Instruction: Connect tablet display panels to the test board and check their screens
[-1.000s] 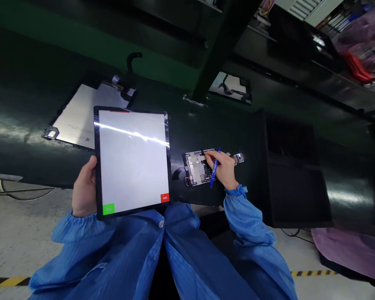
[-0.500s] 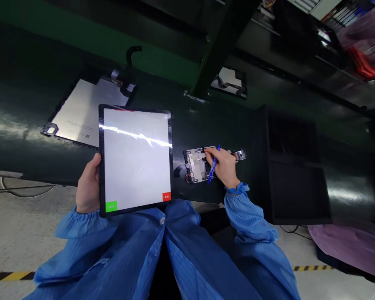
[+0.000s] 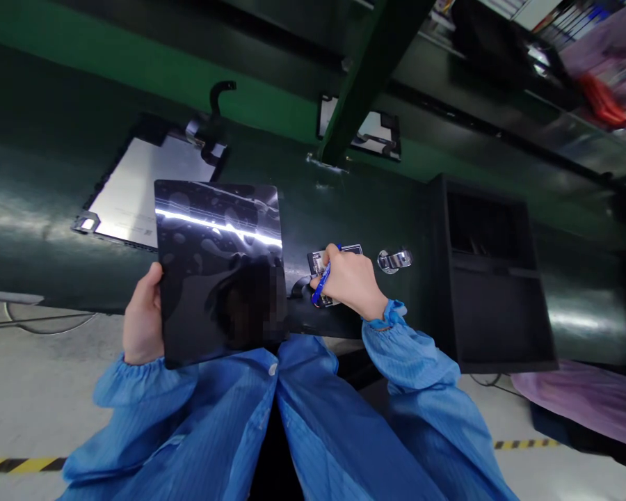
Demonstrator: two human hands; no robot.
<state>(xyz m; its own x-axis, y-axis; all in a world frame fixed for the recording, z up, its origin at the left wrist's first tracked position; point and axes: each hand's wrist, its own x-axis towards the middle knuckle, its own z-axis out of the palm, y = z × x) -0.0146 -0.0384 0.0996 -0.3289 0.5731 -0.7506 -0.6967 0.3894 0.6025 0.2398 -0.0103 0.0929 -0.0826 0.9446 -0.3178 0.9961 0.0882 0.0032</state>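
Note:
My left hand (image 3: 143,320) grips the left edge of a screen panel (image 3: 209,285), thumb at the edge and the other fingers hidden behind. The panel is tilted up towards me, its face dark under a bubbled film and a bright light streak. My right hand (image 3: 352,282) is closed on a blue pen (image 3: 321,284) and rests over a small circuit board (image 3: 316,263), covering much of it. A dark flat cable (image 3: 299,286) runs between the board and the panel's right side. Right of that hand lies a shiny metal piece (image 3: 395,261).
Behind the panel, another panel with a silver back (image 3: 128,184) lies on the dark green bench (image 3: 46,236). A smaller silver-backed panel (image 3: 378,129) sits behind the green post (image 3: 362,76). At the right stands a black compartmented tray (image 3: 501,316).
The panel's face has gone from lit white, with green and red boxes, to dark. My right hand has shifted left over the board, and the pen now points lower left.

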